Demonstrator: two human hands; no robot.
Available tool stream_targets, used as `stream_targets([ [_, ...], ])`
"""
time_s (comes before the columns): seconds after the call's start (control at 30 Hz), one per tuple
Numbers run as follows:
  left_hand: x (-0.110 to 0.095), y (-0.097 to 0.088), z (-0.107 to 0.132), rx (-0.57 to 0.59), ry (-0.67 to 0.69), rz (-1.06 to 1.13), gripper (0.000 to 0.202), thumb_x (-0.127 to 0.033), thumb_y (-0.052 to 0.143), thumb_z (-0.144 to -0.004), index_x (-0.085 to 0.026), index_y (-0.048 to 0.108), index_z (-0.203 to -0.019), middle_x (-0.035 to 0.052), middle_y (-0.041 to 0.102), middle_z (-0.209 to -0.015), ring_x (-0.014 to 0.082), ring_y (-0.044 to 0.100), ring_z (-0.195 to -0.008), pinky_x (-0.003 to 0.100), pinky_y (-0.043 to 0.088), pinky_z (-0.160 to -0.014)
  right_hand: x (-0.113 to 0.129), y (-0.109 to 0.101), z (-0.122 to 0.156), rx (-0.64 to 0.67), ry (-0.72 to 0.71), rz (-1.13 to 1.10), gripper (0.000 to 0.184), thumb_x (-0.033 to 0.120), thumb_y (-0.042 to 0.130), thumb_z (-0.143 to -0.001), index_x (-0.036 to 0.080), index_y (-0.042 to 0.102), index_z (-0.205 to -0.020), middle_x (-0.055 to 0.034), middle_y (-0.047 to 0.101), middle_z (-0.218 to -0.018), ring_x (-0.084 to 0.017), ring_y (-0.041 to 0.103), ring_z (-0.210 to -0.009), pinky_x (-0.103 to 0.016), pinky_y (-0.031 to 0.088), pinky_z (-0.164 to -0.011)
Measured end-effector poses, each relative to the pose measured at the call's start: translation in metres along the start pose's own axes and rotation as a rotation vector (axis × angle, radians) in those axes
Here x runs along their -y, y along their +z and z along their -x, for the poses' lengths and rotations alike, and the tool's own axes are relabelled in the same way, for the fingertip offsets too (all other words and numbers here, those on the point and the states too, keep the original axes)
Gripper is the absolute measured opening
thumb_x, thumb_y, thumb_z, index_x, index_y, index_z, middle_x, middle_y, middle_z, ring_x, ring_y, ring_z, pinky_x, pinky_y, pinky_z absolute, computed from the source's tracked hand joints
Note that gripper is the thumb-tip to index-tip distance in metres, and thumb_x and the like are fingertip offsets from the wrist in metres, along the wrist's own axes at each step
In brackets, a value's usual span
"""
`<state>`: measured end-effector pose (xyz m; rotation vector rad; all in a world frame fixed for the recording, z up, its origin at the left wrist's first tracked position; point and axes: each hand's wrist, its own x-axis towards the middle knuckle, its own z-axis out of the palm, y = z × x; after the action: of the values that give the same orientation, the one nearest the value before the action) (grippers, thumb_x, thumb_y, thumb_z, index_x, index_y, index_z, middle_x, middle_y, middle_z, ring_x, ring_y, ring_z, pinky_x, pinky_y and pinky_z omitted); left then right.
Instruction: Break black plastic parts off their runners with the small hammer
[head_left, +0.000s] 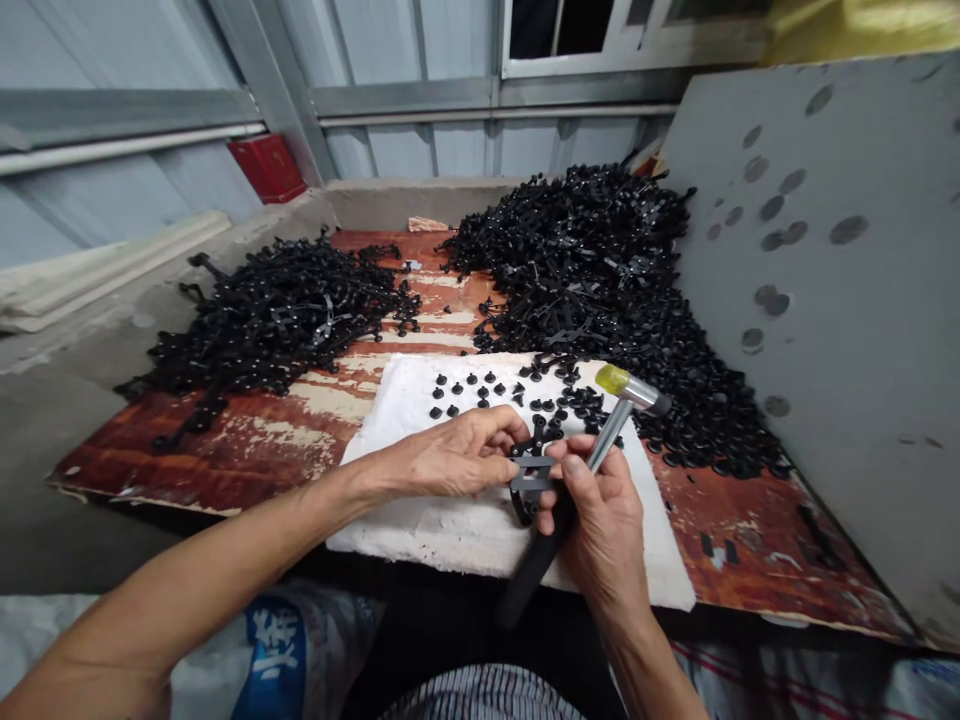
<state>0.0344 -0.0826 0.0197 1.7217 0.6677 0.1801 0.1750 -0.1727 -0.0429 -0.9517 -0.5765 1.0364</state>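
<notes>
My left hand [461, 455] pinches the left side of a small black part with two grey flat bars [534, 474], held over a white pad [412, 530]. In my right hand [604, 515] is a small mallet [613, 425] with a yellow face at one end and a dark one at the other. Its black handle slants down toward my lap. The fingertips of that same hand also touch the right ends of the flat bars. Small round black pegs [457, 388] stand in rough rows on the pad, with more of them bunched behind my hands.
A large heap of black pieces [570, 250] rises at the back right, spilling forward along a grey panel [825, 300]. Another heap [277, 310] lies on the left of the worn red tabletop [315, 400]. Flat dark strips [718, 552] lie near the front right edge.
</notes>
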Motion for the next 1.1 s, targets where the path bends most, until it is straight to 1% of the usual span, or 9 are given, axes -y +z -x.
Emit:
stream_targets([
  [0.1, -0.001, 0.002, 0.002, -0.039, 0.021, -0.008, 0.023, -0.023, 0.055, -0.078, -0.017, 0.048, -0.098, -0.0022, 0.050, -0.082, 0.0109, 0.048, -0.072, 0.024, 0.039, -0.063, -0.002, -0.001, 0.002, 0.035, -0.018, 0.033, 0.041, 0.038, 0.083, -0.070, 0.021, 0.053, -0.092, 0.0050, 0.061, -0.081, -0.005, 0.053, -0.041, -0.015, 0.044, -0.030],
  [0.2, -0.004, 0.003, 0.003, -0.032, -0.005, -0.006, 0.027, -0.019, 0.055, -0.072, -0.018, 0.048, -0.098, -0.0009, 0.052, -0.087, 0.0129, 0.050, -0.081, 0.027, 0.039, -0.071, -0.004, -0.002, 0.003, 0.048, -0.043, 0.050, 0.037, 0.036, 0.081, -0.073, 0.021, 0.053, -0.091, 0.0055, 0.060, -0.080, -0.004, 0.052, -0.039, -0.015, 0.044, -0.030],
  [0.3, -0.007, 0.001, 0.006, 0.000, -0.061, 0.011, 0.032, -0.018, 0.056, -0.068, -0.018, 0.048, -0.099, -0.0020, 0.050, -0.085, 0.0127, 0.048, -0.079, 0.027, 0.036, -0.069, -0.005, -0.002, 0.002, 0.037, -0.062, 0.052, 0.036, 0.034, 0.080, -0.074, 0.023, 0.051, -0.092, 0.0058, 0.060, -0.083, -0.005, 0.054, -0.041, -0.015, 0.045, -0.031],
  [0.43, -0.006, -0.004, 0.009, 0.097, -0.089, 0.179, 0.042, -0.022, 0.063, -0.065, -0.018, 0.046, -0.103, -0.0010, 0.052, -0.088, 0.0132, 0.048, -0.081, 0.026, 0.036, -0.069, -0.004, -0.003, 0.003, 0.031, -0.065, 0.061, 0.035, 0.034, 0.080, -0.073, 0.022, 0.052, -0.091, 0.0057, 0.058, -0.081, -0.005, 0.053, -0.043, -0.015, 0.044, -0.030],
  [0.57, 0.001, -0.009, 0.009, 0.159, -0.059, 0.245, 0.043, -0.013, 0.060, -0.062, -0.018, 0.049, -0.103, 0.0002, 0.056, -0.093, 0.0119, 0.049, -0.082, 0.024, 0.033, -0.067, -0.003, -0.003, 0.005, 0.017, -0.065, 0.066, 0.037, 0.035, 0.081, -0.072, 0.023, 0.052, -0.091, 0.0058, 0.057, -0.081, -0.005, 0.052, -0.044, -0.015, 0.044, -0.029],
  [0.67, 0.004, -0.011, 0.010, 0.180, -0.040, 0.270, 0.039, -0.014, 0.062, -0.068, -0.018, 0.052, -0.106, 0.0021, 0.059, -0.098, 0.0117, 0.050, -0.083, 0.024, 0.035, -0.066, -0.002, -0.003, 0.005, -0.005, -0.063, 0.072, 0.039, 0.038, 0.081, -0.071, 0.022, 0.052, -0.091, 0.0048, 0.058, -0.082, -0.006, 0.051, -0.045, -0.016, 0.044, -0.029],
  [0.8, 0.001, -0.010, 0.011, 0.189, -0.049, 0.292, 0.032, -0.029, 0.064, -0.082, -0.019, 0.052, -0.111, 0.0043, 0.060, -0.104, 0.0113, 0.052, -0.082, 0.023, 0.038, -0.066, -0.002, -0.004, 0.004, -0.031, -0.048, 0.085, 0.040, 0.041, 0.081, -0.072, 0.022, 0.051, -0.091, 0.0053, 0.057, -0.076, -0.006, 0.050, -0.044, -0.015, 0.043, -0.029],
  [1.0, 0.005, -0.002, 0.012, 0.194, -0.053, 0.307, 0.043, -0.032, 0.064, -0.084, -0.022, 0.045, -0.121, 0.0053, 0.060, -0.111, 0.0107, 0.054, -0.082, 0.024, 0.040, -0.067, -0.002, -0.005, 0.005, -0.050, -0.019, 0.088, 0.042, 0.042, 0.082, -0.072, 0.023, 0.051, -0.092, 0.0047, 0.056, -0.078, -0.006, 0.050, -0.046, -0.016, 0.044, -0.029],
  [1.1, 0.006, 0.003, 0.013, 0.173, -0.050, 0.295, 0.044, -0.027, 0.062, -0.082, -0.021, 0.045, -0.122, 0.0066, 0.060, -0.114, 0.0128, 0.056, -0.088, 0.025, 0.042, -0.070, -0.002, -0.005, 0.004, -0.047, -0.005, 0.071, 0.044, 0.044, 0.082, -0.071, 0.023, 0.050, -0.091, 0.0051, 0.056, -0.077, -0.007, 0.049, -0.045, -0.016, 0.043, -0.028],
])
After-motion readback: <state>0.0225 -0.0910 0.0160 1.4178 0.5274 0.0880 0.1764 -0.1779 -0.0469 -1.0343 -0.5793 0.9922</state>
